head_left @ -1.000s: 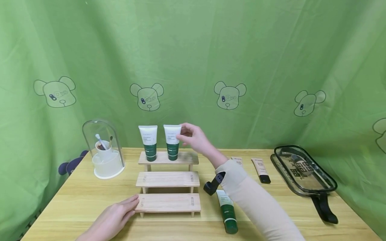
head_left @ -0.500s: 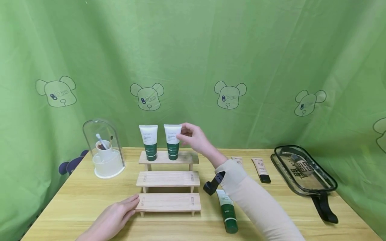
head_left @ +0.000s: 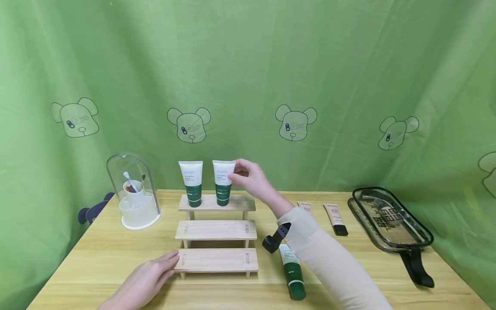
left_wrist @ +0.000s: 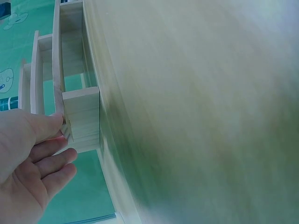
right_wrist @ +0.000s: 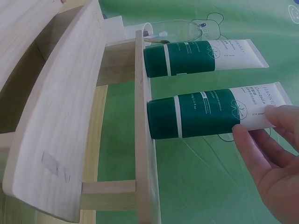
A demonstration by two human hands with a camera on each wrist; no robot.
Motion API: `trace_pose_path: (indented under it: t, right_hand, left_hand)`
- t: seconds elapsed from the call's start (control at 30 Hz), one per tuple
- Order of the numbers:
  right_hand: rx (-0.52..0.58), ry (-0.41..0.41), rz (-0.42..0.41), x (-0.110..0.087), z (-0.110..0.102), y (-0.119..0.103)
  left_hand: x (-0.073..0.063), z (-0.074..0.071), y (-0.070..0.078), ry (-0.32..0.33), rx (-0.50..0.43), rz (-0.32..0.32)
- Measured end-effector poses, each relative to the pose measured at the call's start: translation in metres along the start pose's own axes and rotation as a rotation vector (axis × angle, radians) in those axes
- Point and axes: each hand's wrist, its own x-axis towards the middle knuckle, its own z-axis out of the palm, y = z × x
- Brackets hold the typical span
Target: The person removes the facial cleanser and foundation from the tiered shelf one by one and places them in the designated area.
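Two green-and-white squeeze tubes stand cap-down on the top step of a three-step wooden display stand (head_left: 215, 230). My right hand (head_left: 252, 178) pinches the white upper part of the right-hand tube (head_left: 222, 189) between thumb and fingers. In the right wrist view that tube (right_wrist: 205, 114) has its cap against the top board, a small gap from its neighbour tube (right_wrist: 196, 58). Down at the front, my left hand (head_left: 149, 275) holds the left end of the lowest step, thumb and index finger at the board's edge in the left wrist view, the other fingers curled below (left_wrist: 56, 165).
A third green-and-white tube (head_left: 293, 275) lies on the table right of the stand, under my right forearm. Farther right are two beige BB cream tubes, one (head_left: 335, 218) fully visible, and a clear black-edged pouch (head_left: 391, 219). A domed brush holder (head_left: 135, 211) stands left.
The right-hand tube has shifted slightly to the right with my right hand, widening the gap to the other tube. My left hand stays where it was.
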Motion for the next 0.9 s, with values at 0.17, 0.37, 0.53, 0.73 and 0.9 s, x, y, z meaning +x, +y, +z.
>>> trace_pose_path:
  t: [0.17, 0.37, 0.53, 0.73, 0.9]
  right_hand:
    - [0.001, 0.011, -0.011, -0.004, -0.003, -0.001]
    - [0.007, 0.021, 0.001, -0.013, -0.014, -0.003]
    - [0.013, 0.026, 0.012, -0.027, -0.030, -0.005]
    - [-0.002, 0.053, 0.041, -0.049, -0.055, -0.003]
    - [-0.006, 0.082, 0.068, -0.071, -0.076, 0.006]
  left_hand:
    - [0.000, 0.000, 0.000, -0.001, 0.000, -0.002]
    - [0.000, 0.000, 0.001, -0.014, -0.002, -0.011]
    - [0.001, -0.001, 0.000, -0.042, -0.024, -0.029]
    - [0.000, -0.001, -0.001, -0.043, -0.028, -0.033]
    - [0.000, 0.000, -0.001, -0.035, -0.022, -0.037]
